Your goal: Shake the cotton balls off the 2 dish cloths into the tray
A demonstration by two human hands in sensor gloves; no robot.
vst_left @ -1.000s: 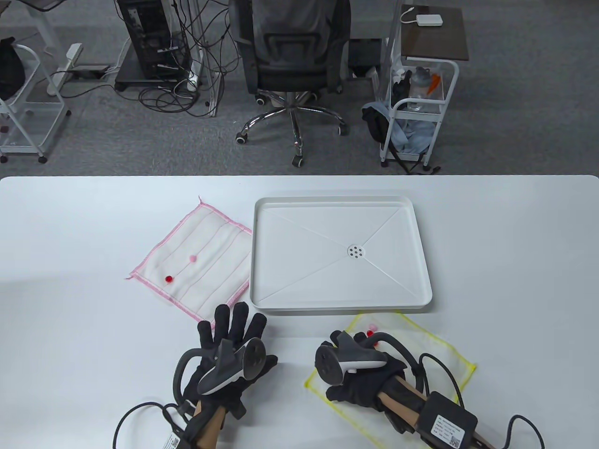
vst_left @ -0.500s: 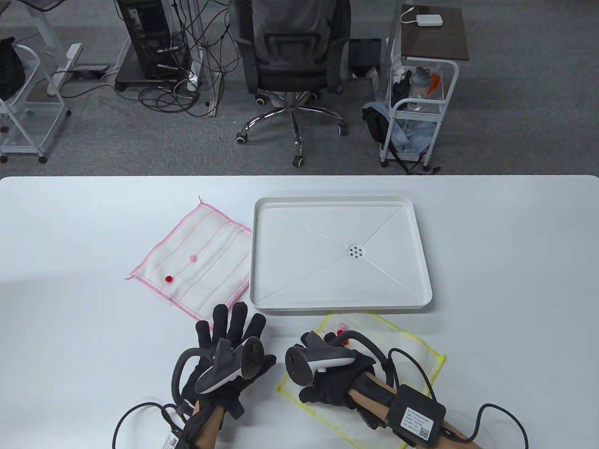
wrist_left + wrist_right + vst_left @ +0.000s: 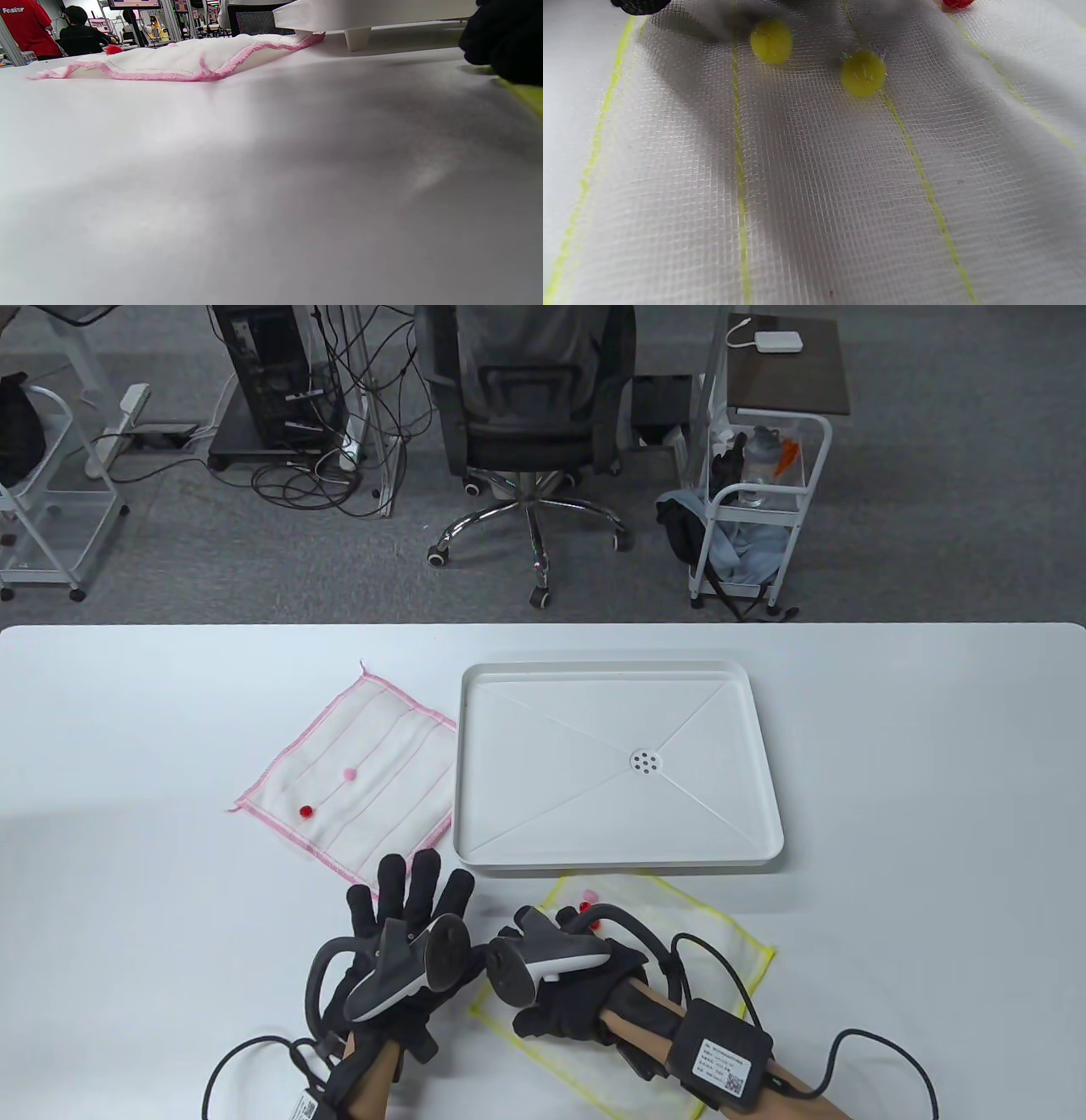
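Observation:
The pink-edged dish cloth (image 3: 365,780) lies flat left of the white tray (image 3: 619,865), with a red cotton ball (image 3: 305,811) and a pink one (image 3: 349,773) on it. My left hand (image 3: 407,899) rests flat on the table at that cloth's near corner, fingers spread and straight. The yellow-edged cloth (image 3: 696,950) lies in front of the tray, and my right hand (image 3: 619,963) lies on its left part. Small pink (image 3: 588,893) and red (image 3: 585,907) balls sit beside that hand. The right wrist view shows two yellow balls (image 3: 771,41) (image 3: 862,73) on the mesh cloth (image 3: 814,190).
The tray stands on short feet (image 3: 356,40), its inside bare apart from a centre drain (image 3: 646,762). Cables trail from both wrists to the table's near edge. An office chair (image 3: 526,407) and a white cart (image 3: 755,500) stand beyond the table's far edge.
My right hand has slid leftward and the yellow-edged cloth has moved left with it, now close to my left hand. The left hand has shifted slightly left.

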